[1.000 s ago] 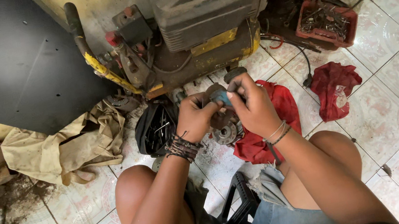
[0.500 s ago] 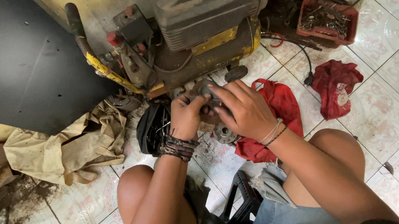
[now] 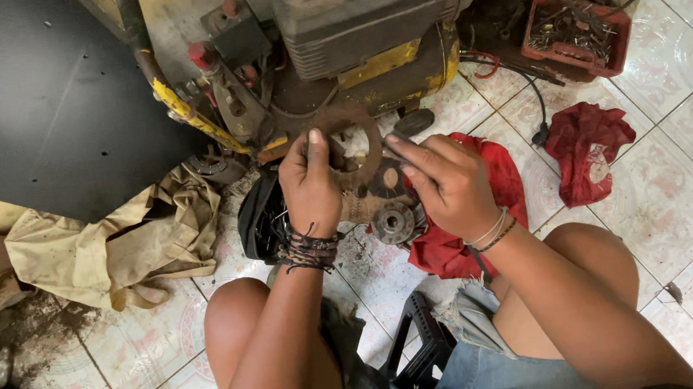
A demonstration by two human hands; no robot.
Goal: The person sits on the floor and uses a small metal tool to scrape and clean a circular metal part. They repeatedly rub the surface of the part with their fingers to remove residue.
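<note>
My left hand (image 3: pixel 311 189) holds up a thin brown ring-shaped gasket (image 3: pixel 353 134) in front of the yellow and grey compressor (image 3: pixel 322 33). My right hand (image 3: pixel 445 181) hovers just right of the gasket with its fingers stretched toward it; whether they touch it I cannot tell. Below the hands, round metal machine parts (image 3: pixel 393 219) lie on the tiled floor beside a red cloth (image 3: pixel 492 191).
A black panel (image 3: pixel 13 107) leans at the upper left, with a dirty beige cloth (image 3: pixel 107 244) under it. A red tray of small tools (image 3: pixel 573 28) and a second red rag (image 3: pixel 587 149) lie to the right. A black plastic stool (image 3: pixel 420 348) shows between my knees.
Both hands were closed together on a small metal part low by the floor. Now the left hand has lifted a thin ring gasket and the right hand has spread apart from it.
</note>
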